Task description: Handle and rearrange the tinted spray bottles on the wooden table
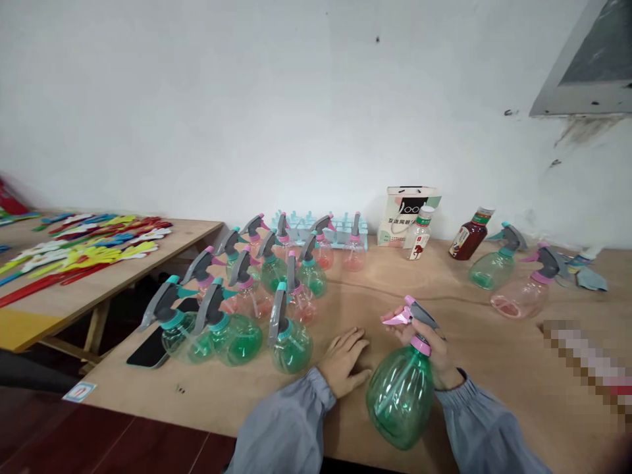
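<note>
My right hand (437,349) is wrapped round the neck and grey-and-pink trigger head of a green spray bottle (401,395), which tilts a little over the table's front part. A thin tube shows inside its clear green body. My left hand (344,359) lies flat on the table with fingers stretched out, holding nothing. Just left of it stands a green spray bottle (292,345) with a teal collar. Behind that one, several more green and pink spray bottles (237,339) stand grouped in rows.
Right of centre stand another green spray bottle (491,266) and a pink one (521,296). A paper bag (390,227), a white-capped bottle (419,237), a dark drink bottle (468,238) and a light-blue rack (326,232) are along the wall. A phone (148,349) lies left.
</note>
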A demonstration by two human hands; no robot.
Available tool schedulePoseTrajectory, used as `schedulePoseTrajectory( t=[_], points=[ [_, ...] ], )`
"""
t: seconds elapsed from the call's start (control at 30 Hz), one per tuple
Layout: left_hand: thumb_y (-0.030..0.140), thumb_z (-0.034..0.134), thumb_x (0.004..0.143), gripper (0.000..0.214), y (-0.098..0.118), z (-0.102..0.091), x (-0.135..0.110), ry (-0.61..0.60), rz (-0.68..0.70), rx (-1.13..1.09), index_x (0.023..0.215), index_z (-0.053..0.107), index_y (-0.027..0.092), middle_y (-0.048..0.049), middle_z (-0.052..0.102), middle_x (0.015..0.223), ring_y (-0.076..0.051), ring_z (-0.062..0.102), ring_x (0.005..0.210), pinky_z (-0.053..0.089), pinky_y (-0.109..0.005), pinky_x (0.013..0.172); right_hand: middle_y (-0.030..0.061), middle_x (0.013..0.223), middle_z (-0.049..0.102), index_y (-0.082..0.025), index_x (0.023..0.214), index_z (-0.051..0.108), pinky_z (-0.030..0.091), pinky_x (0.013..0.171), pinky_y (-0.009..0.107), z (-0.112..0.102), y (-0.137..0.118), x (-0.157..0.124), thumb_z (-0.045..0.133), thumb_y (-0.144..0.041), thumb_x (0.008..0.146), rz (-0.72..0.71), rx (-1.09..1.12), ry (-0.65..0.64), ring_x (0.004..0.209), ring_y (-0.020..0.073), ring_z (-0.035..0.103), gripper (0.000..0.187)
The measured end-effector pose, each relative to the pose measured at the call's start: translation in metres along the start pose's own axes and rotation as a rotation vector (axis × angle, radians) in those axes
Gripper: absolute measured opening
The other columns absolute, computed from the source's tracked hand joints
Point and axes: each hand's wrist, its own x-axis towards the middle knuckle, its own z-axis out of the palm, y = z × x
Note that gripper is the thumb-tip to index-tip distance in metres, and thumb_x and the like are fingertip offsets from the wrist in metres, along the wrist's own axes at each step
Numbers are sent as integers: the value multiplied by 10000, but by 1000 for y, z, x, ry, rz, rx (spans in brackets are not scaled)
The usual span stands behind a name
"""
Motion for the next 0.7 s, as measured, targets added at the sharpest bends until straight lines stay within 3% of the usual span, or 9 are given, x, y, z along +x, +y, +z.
schedulePoseTrajectory(
  t=[0.13, 0.23, 0.33, 0.43, 0.6, 0.7],
  points=[
    [382, 481, 946, 377, 11, -9, -1, 156, -29, -127, 1260, 604, 214, -125, 593, 1406, -274, 504, 1359, 393, -508, 1140, 36, 690, 655, -230, 666, 615, 545, 716, 352, -4, 2, 1, 663, -491, 800, -85, -116, 91, 704, 193, 645, 298],
    [420, 319, 1015, 409, 29, -19, -4, 322, -1, -327, 1224, 617, 232, -105, 652, 1310, -230, 577, 1269, 430, -461, 1107, 38, 743, 684, -237, 754, 662, 556, 713, 347, -11, 5, 2, 638, -499, 830, -185, -251, 140, 744, 203, 659, 274],
    [635, 567, 859, 678, 50, -19, -4, 327, 68, -360, 1381, 491, 208, -154, 596, 1364, -317, 547, 1291, 425, -528, 1090, 34, 869, 722, -267, 989, 699, 568, 815, 399, -12, 8, 5, 629, -488, 848, -287, -421, 183, 889, 235, 681, 271],
    [578, 825, 618, 1027, 62, -11, 7, 312, -11, -251, 1454, 368, 195, -195, 541, 1407, -403, 516, 1300, 400, -619, 1067, 47, 999, 725, -281, 1163, 651, 548, 921, 433, -1, 8, 13, 625, -476, 867, -347, -574, 187, 1018, 248, 670, 356],
    [303, 826, 613, 860, 47, -13, 46, 406, -116, -329, 1350, 396, 193, -148, 606, 1259, -350, 609, 1166, 475, -557, 993, 106, 1376, 584, -271, 1383, 449, 472, 1069, 441, 15, 7, 38, 671, -477, 845, -332, -673, 35, 1255, 239, 576, 618],
    [206, 773, 639, 761, 25, -24, 68, 539, -135, -376, 1306, 408, 195, -120, 556, 1254, -299, 573, 1202, 461, -492, 1047, 140, 1530, 427, -263, 1455, 311, 347, 1171, 488, 0, 9, 49, 740, -449, 793, -438, -712, -23, 1406, 255, 435, 811]
  ],
)
